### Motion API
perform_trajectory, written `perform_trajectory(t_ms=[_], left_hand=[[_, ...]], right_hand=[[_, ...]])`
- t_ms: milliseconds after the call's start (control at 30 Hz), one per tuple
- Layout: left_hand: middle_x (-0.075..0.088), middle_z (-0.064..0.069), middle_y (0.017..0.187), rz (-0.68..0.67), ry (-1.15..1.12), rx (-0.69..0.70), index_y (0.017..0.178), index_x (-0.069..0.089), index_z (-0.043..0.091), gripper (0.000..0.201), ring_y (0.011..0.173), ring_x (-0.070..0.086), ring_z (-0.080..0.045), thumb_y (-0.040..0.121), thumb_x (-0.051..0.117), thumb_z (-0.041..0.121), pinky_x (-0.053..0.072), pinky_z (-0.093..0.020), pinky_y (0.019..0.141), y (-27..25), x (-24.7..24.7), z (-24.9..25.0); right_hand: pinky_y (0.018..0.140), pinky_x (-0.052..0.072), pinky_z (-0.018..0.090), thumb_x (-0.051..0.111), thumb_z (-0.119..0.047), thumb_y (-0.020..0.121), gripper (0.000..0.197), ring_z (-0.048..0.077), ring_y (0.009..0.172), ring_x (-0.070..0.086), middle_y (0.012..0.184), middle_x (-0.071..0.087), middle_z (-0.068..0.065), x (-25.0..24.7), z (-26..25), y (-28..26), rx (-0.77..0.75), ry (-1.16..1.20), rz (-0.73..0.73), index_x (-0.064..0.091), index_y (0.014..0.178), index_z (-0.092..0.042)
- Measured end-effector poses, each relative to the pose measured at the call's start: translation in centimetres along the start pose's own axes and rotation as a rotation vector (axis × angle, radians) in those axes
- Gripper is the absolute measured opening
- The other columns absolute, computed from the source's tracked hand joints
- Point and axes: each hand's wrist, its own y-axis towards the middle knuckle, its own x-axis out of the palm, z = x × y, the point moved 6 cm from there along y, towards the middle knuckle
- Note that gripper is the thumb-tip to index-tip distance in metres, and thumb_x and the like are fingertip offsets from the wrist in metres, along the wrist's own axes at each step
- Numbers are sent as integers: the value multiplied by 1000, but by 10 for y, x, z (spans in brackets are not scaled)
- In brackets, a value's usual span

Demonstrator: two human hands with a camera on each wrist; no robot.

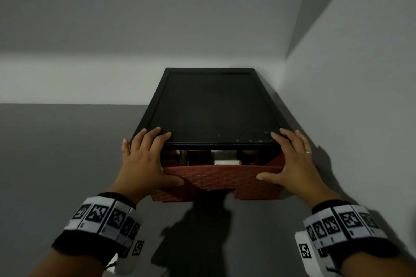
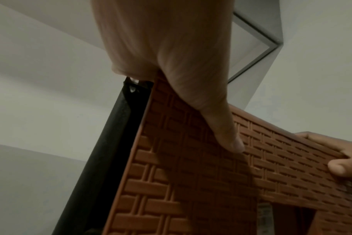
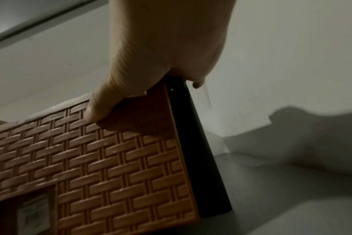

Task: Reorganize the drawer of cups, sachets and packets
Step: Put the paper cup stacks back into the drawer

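A black drawer case (image 1: 211,108) stands on a grey surface in a corner. Its red-brown woven-pattern drawer (image 1: 216,177) is pulled out a little, and a white packet (image 1: 227,161) and dim brown items show in the gap. My left hand (image 1: 148,159) has flat fingers on the case's front left corner and its thumb (image 2: 229,139) pressed on the drawer front (image 2: 191,174). My right hand (image 1: 290,159) mirrors it at the right corner, its thumb (image 3: 98,111) on the drawer front (image 3: 110,167). Most of the contents are hidden.
White walls (image 1: 349,96) close in behind and on the right of the case. The grey surface (image 1: 67,164) stretches to the left and front. The drawer front has a handle cutout (image 1: 221,193) at its lower edge, with a label (image 3: 33,213) showing through it.
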Motion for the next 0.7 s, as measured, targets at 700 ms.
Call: perform_trajectory(t_ms=[700], left_hand=[[52, -11, 122, 423, -38, 77, 119, 46, 19, 71, 118, 37, -33, 62, 50, 63, 37, -65, 91, 13, 20, -12]], right_hand=[[97, 28, 47, 90, -32, 46, 89, 37, 124, 27, 127, 37, 9, 19, 10, 10, -216, -85, 513, 44, 120, -15]])
